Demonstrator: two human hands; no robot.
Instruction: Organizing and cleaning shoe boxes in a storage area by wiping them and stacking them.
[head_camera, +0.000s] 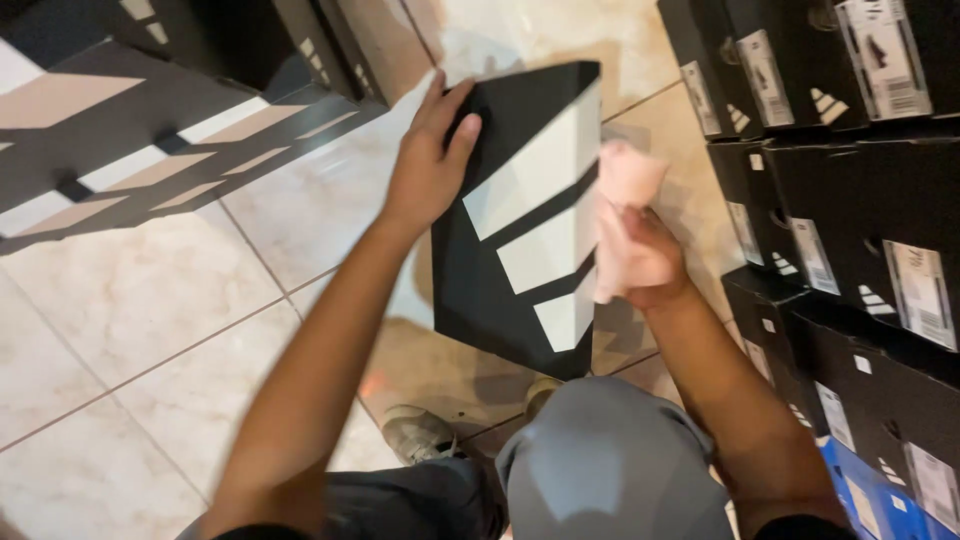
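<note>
I hold a black shoe box (490, 290) with three white stripes on its lid, raised above the tiled floor. My left hand (430, 160) grips its far left edge, fingers curled over the top corner. My right hand (645, 255) is closed on a crumpled pink cloth (625, 190) pressed against the box's right side. My grey-trousered knee (610, 460) is just below the box.
Stacked black shoe boxes (850, 180) with white labels fill the right side, and a blue box (870, 500) sits at the bottom right. More black boxes with white stripes (130, 150) lie at the upper left. My shoe (420, 432) rests on the beige tiled floor (130, 310).
</note>
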